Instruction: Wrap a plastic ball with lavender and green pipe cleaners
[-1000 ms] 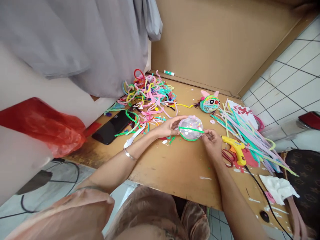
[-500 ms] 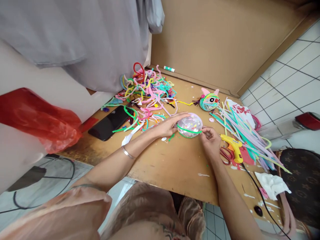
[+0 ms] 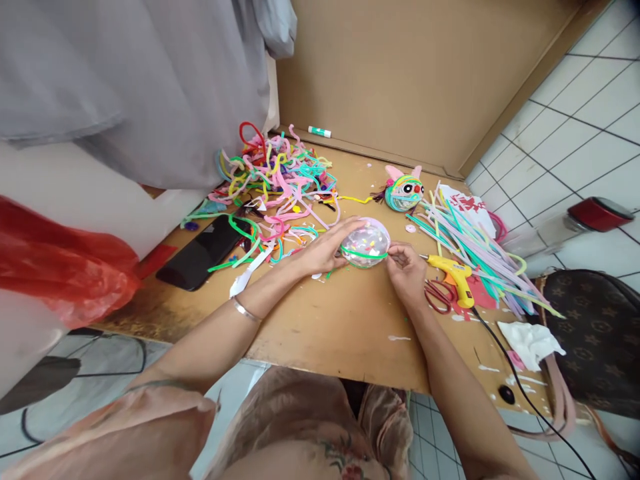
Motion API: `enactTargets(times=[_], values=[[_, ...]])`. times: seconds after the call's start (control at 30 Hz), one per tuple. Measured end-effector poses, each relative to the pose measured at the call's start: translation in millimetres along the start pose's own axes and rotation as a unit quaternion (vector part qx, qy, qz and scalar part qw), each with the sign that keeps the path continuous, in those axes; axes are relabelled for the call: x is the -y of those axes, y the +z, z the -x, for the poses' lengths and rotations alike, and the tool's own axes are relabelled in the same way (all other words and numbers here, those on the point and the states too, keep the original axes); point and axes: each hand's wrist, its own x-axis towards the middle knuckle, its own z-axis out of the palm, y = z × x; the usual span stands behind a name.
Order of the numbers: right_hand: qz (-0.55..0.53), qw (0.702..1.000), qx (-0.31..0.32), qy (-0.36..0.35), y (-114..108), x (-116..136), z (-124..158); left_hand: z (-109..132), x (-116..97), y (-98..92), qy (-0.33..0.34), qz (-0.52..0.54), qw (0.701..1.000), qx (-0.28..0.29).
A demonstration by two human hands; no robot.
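Observation:
A clear round ball [image 3: 365,241] with small coloured bits showing in it is held just over the table's middle. My left hand [image 3: 336,246] is wrapped round its left side. Across the ball's front runs a green pipe cleaner [image 3: 364,255], and a pale lilac one [image 3: 379,227] curves along the upper edge. The fingers of my right hand [image 3: 406,263] pinch the green pipe cleaner's right end against the ball. Close to the right of that hand lies a yellow hot glue gun [image 3: 454,275].
Tangled pipe cleaners [image 3: 280,177] and a black phone [image 3: 203,250] lie left. Behind stands a decorated ball with eyes and pink ears [image 3: 406,190]. At right are straight pipe cleaners [image 3: 463,240], red-handled scissors [image 3: 440,293], a white tissue [image 3: 531,341] and a brown bag [image 3: 590,340].
The whole view has shifted, so things appear farther left. Both hands keep hold of the ball, which looks slightly turned, with the green pipe cleaner drawn flatter across it.

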Motion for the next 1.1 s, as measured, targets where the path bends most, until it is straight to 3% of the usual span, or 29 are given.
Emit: enactTargets(times=[0.17,0.5,0.8,0.93,1.1], values=[[-0.016,0.999,-0.002,0.03,3,-3,0,0,-4,0.9,0.003,-0.054,0.999,-0.01],[0.048,0.999,0.001,-0.018,6,8,0,-3,-11,4.7,0.0,-0.184,0.983,-0.029],[0.057,0.998,-0.009,-0.015,9,11,3,-7,-14,3.4,0.024,-0.195,0.98,-0.019],[0.014,1.0,-0.016,0.006,14,8,3,-4,-12,2.3,0.029,-0.207,0.978,-0.006],[0.002,1.0,-0.007,-0.022,14,4,3,-5,-12,2.0,0.046,-0.193,0.98,-0.008]])
